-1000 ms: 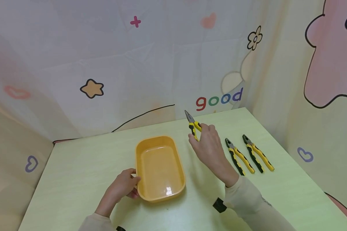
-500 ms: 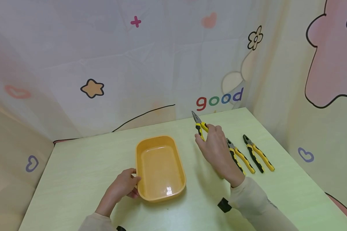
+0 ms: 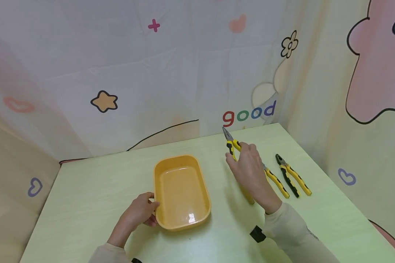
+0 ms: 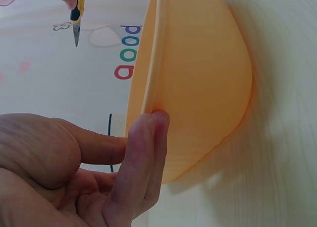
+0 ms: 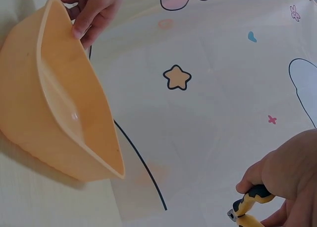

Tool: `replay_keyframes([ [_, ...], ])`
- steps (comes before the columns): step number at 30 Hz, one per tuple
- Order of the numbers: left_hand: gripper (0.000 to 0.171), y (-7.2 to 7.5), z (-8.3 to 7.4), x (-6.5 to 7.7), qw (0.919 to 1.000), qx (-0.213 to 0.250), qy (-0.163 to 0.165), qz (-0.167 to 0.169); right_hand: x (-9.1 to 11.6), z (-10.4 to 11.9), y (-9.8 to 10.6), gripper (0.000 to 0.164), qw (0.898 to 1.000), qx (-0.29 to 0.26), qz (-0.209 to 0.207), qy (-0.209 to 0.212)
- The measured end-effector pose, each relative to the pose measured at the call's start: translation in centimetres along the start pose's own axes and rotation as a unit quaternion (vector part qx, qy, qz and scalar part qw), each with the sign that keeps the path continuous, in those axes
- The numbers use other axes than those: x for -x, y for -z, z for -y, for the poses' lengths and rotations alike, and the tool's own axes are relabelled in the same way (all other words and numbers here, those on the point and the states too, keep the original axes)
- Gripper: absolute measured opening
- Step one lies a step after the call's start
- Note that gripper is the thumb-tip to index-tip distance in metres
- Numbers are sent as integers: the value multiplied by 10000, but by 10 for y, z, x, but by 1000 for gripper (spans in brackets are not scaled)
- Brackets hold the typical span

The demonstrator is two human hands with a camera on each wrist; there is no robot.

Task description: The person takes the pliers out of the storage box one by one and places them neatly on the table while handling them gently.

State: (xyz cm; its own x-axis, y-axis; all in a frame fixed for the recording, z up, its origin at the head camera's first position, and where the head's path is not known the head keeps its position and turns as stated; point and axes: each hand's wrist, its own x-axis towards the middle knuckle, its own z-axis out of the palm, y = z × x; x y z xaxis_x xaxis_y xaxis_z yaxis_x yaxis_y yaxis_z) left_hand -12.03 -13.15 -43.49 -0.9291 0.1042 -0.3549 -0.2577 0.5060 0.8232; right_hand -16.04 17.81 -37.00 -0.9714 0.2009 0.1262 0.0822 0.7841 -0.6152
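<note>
My left hand [image 3: 139,211] pinches the left wall of a yellow-orange rectangular plastic tray [image 3: 182,197], the thumb inside the rim and the fingers [image 4: 141,152] against the outside. Nothing lies in the tray. To its right, above the table, my right hand [image 3: 250,170] holds needle-nose pliers [image 3: 228,134] with yellow and black handles. Their grey nose points up and away; the palm covers much of the handles. In the right wrist view, thumb and fingers grip the handles [image 5: 255,195]. Beyond this hand lie combination pliers [image 3: 276,182], their head mostly hidden behind it.
Another pair of combination pliers [image 3: 284,166] lies farther right, handles spread toward me. The pale green table [image 3: 95,186] ends at a printed curtain [image 3: 151,80] at the back and sides. A black strap end [image 3: 258,233] hangs by the right sleeve.
My right hand has moved a little to the right with the needle-nose pliers, now overlapping the nearer combination pliers. My left hand and the tray have stayed put.
</note>
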Motion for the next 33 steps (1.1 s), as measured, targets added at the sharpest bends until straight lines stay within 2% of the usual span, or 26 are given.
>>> replay_keyframes([
  [18, 32, 0, 2, 0, 10000, 13, 27, 0, -1, 1, -3, 63, 10000, -17, 84, -36],
  [33, 34, 0, 0, 0, 10000, -41, 36, 7, 1, -6, -8, 61, 9997, -73, 6, 244],
])
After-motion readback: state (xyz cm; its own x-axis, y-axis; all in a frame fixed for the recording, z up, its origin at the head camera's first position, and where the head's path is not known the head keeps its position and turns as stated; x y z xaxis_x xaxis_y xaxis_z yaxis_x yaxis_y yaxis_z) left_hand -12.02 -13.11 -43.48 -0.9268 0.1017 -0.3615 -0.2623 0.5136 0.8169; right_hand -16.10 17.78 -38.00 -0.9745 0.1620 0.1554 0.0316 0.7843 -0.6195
